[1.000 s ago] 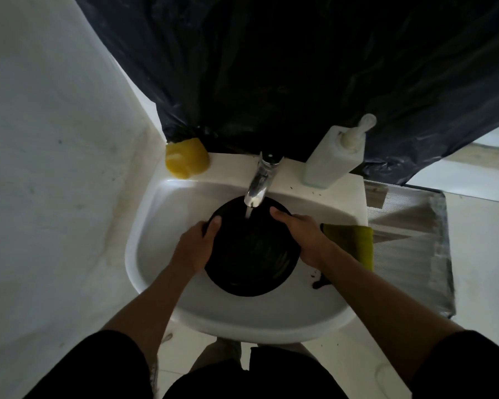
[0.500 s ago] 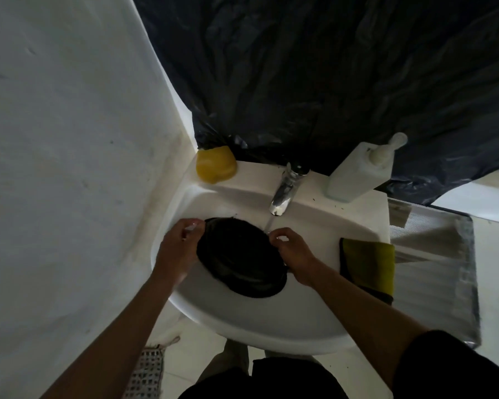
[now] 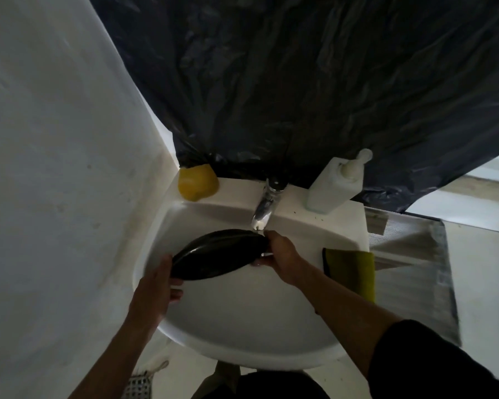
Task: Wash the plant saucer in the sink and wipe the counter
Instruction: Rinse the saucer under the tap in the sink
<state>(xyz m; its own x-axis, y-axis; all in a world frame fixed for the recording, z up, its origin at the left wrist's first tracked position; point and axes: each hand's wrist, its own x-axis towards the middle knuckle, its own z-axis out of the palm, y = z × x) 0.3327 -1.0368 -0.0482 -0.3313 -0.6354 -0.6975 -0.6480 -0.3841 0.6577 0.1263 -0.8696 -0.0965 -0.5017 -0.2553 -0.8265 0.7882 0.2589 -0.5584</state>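
Glossy black round saucer (image 3: pixel 218 254) tilting steeply over the smooth white sink (image 3: pixel 242 326), upper edge under the chrome tap (image 3: pixel 264 210). Left hand (image 3: pixel 156 286) clamping its lower rim, right hand (image 3: pixel 280 254) pinching the upper rim (fingertips partly hidden). Olive cloth (image 3: pixel 352 272) lying folded on the right ledge.

You have a black saucer (image 3: pixel 218 254) whose surface looks like smooth, glossy plastic, with wet-looking highlights along its rim. The sink (image 3: pixel 242 318) in front of you is white and smooth, like glazed ceramic, with a soft sheen. Your tap (image 3: pixel 264 208) is polished, mirror-bright metal. The soap bottle (image 3: pixel 333 188) looks like matt, pale plastic. On the sink's right edge, the olive-green cloth (image 3: pixel 353 270) appears soft and dull. Behind, the dark sheet (image 3: pixel 300 82) is crinkled, faintly shiny plastic film. The wall (image 3: pixel 55 168) on your left is matt and slightly rough.
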